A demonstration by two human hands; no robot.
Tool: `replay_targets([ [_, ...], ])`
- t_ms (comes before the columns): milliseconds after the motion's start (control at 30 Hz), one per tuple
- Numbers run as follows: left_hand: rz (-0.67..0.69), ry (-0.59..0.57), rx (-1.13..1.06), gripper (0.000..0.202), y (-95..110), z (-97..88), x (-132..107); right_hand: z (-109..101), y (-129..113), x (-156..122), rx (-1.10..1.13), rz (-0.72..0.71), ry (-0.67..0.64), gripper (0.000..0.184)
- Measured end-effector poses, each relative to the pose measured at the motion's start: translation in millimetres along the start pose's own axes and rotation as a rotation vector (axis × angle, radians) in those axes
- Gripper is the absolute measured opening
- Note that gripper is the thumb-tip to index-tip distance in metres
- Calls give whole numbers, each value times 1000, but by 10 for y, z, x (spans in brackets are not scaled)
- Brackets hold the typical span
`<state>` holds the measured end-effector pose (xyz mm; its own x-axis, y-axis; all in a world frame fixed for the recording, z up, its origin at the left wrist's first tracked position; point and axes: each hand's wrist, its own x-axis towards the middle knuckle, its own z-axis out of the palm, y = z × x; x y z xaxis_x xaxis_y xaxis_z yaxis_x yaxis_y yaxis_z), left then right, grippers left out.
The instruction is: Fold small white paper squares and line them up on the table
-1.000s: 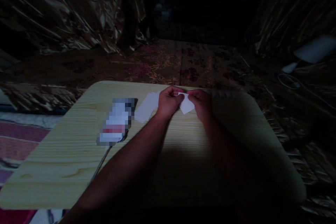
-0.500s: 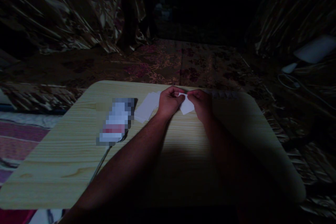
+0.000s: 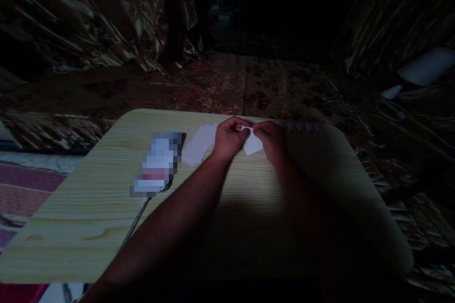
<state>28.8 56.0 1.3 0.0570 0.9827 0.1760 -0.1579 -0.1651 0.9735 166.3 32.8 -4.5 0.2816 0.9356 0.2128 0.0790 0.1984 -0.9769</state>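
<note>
Between my two hands is a small piece of white paper, its lower corner pointing toward me. My left hand pinches its left side, thumb on top and fingers curled behind. On the right side, my right hand grips the same paper with thumb and forefinger close together. Just left of my left hand, several white paper sheets lie loosely stacked on the wooden table. Some of the folded paper's upper edge is hidden by my fingers.
A pixelated phone-like device lies left of the sheets, with a white cable running toward me. A row of small pale pieces sits along the far edge, in shadow. Beyond the table, a white lamp-like object stands at right.
</note>
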Motion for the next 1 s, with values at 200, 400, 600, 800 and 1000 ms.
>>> replay_targets([
  [200, 11, 19, -2, 16, 6, 3, -1, 13, -9, 4, 0, 54, 11, 22],
  [400, 11, 26, -4, 16, 22, 4, -4, 8, -13, 2, 42, 73, -18, 24],
  [600, 13, 36, 12, 16, 46, 6, -15, 6, 0, 2, 7, 80, -25, 23],
  [800, 10, 34, 1, 16, 32, 6, -12, -1, 19, 6, 37, 67, -27, 21],
  [1000, 12, 33, 15, 17, 17, -3, -5, -4, 10, 6, 18, 69, -23, 22],
])
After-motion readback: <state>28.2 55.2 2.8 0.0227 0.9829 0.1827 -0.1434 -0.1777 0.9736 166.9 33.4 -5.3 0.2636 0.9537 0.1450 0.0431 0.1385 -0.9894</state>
